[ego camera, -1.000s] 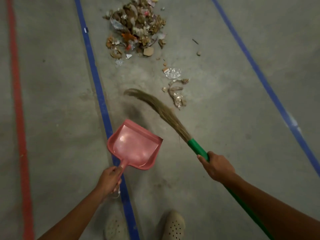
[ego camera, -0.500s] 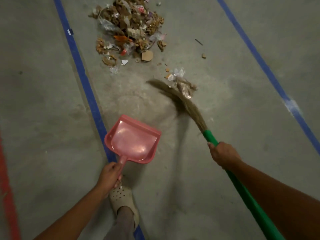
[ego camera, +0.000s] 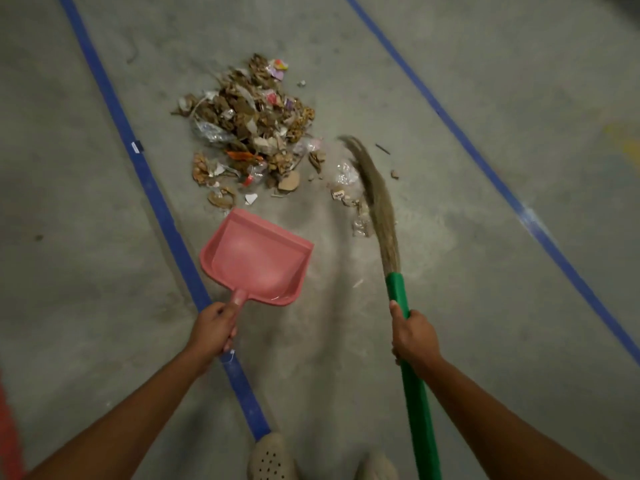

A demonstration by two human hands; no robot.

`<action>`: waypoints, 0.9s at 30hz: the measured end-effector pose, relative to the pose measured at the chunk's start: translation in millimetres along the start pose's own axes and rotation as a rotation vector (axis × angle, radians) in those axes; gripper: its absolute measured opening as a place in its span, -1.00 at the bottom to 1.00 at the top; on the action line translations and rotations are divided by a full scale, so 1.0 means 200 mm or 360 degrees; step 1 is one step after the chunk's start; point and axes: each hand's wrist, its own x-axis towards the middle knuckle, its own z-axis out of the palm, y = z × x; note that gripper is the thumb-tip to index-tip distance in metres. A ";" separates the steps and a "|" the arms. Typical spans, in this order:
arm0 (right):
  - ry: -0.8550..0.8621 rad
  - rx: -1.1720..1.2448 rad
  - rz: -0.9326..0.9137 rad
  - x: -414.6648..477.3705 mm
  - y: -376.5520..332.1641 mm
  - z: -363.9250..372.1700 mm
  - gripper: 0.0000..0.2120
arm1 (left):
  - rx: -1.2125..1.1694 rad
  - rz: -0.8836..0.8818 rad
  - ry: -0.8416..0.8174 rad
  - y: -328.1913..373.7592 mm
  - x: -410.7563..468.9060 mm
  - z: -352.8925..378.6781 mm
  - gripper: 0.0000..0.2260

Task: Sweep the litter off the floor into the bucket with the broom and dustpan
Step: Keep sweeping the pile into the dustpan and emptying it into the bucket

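Dim grey concrete floor (ego camera: 104, 271) crossed by two blue tape lines (ego camera: 162, 216), red stripe (ego camera: 7, 427) at left.

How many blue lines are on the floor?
2. The left blue line runs past the litter pile and the pink dustpan. The right blue line runs on the far side of the broom. More may lie outside the picture.

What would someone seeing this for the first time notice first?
Probably the litter pile heaped on the grey floor between two blue lines. Just below it, the left hand holds an empty pink dustpan, while the right hand grips a green-handled broom beside stray scraps.
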 end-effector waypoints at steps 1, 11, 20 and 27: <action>0.0005 0.0109 0.0085 0.02 -0.01 0.00 -0.50 | 0.0018 0.0016 -0.0001 0.04 0.04 -0.02 -0.61; -0.0247 0.0371 0.0587 0.38 -0.21 0.23 -0.53 | 0.0085 -0.0004 0.0035 0.17 0.38 -0.09 -0.56; -0.0290 -0.0496 -0.0216 0.32 -0.57 0.31 -0.57 | 0.0125 -0.0088 0.0083 0.34 0.53 -0.11 -0.67; -0.0053 -0.0452 -0.0249 0.33 -0.62 0.06 -0.57 | 0.0068 -0.0019 0.0138 0.64 0.62 -0.12 -0.69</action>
